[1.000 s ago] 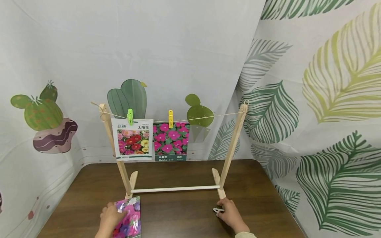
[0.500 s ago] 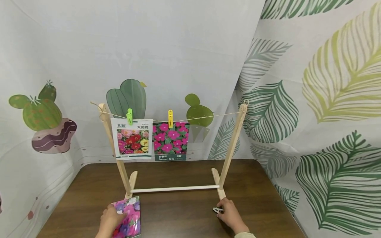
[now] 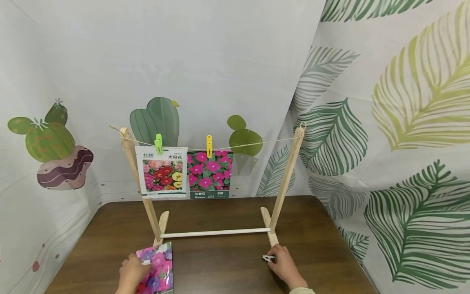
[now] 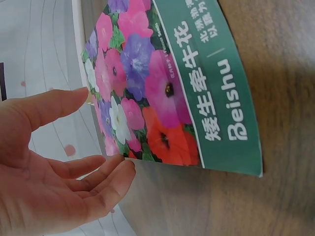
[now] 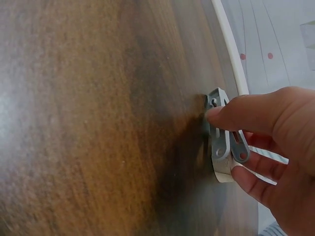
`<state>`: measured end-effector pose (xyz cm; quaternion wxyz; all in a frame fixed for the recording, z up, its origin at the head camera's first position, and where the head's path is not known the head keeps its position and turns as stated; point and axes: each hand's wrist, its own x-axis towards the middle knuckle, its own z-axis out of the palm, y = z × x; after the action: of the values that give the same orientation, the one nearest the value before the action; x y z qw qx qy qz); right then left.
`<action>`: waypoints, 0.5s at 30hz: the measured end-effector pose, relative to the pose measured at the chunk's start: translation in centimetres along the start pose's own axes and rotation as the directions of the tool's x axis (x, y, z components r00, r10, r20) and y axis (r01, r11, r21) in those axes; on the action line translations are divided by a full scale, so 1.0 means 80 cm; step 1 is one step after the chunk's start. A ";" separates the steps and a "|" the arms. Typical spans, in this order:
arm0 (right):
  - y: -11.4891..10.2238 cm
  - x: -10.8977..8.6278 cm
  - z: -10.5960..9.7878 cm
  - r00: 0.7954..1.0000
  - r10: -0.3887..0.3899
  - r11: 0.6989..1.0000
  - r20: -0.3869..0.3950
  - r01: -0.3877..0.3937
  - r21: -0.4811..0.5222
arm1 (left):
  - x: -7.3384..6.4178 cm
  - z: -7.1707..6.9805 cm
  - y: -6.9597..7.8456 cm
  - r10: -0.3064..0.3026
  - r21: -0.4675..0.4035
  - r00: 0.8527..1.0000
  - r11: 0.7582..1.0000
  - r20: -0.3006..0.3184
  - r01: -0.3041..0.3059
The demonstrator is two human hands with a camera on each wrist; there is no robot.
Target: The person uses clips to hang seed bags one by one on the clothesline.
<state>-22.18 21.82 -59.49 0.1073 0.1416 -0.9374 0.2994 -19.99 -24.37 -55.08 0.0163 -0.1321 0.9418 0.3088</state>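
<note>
One pink-and-purple flower packet [image 3: 160, 267] is being seen at lower left, over the brown table [image 3: 220, 263]; its left edge is being overlapped by the left hand [image 3: 131, 272], thumb and fingers apart. At lower right, a grey clip [image 5: 221, 145] is being pinched by the right hand [image 3: 284, 266]. Beyond, left of centre, a white packet [image 3: 162, 175] and a magenta packet [image 3: 210, 173] are being held on a string [image 3: 279, 141] by pegs [image 3: 209, 146].

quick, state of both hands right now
Left hand: open, at the edge of the flower packet.
Right hand: closed, holding a gray clothespin.
</note>
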 end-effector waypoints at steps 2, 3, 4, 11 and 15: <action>-0.001 0.000 0.000 1.000 0.003 1.000 0.000 -0.003 0.006 | 0.000 0.000 -0.002 0.007 0.000 1.000 1.000 0.000 -0.007; -0.001 0.000 -0.001 1.000 0.007 1.000 0.002 -0.007 0.009 | 0.000 0.000 -0.003 0.006 -0.003 1.000 1.000 0.001 -0.006; -0.001 0.000 -0.001 1.000 0.008 1.000 0.003 -0.008 0.011 | 0.000 0.000 -0.004 0.006 -0.006 1.000 1.000 -0.001 -0.006; 0.002 -0.001 -0.003 1.000 0.022 1.000 0.018 -0.022 0.011 | -0.002 0.001 -0.011 -0.011 -0.013 1.000 1.000 0.013 0.011; 0.002 0.000 -0.003 0.999 0.042 0.999 0.030 -0.042 0.017 | -0.002 0.002 -0.015 -0.013 -0.012 1.000 1.000 0.020 0.014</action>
<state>-22.17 22.07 -59.41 0.0859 0.1273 -0.9389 0.3079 -19.50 -25.15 -55.86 0.0271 -0.1354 0.9388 0.3156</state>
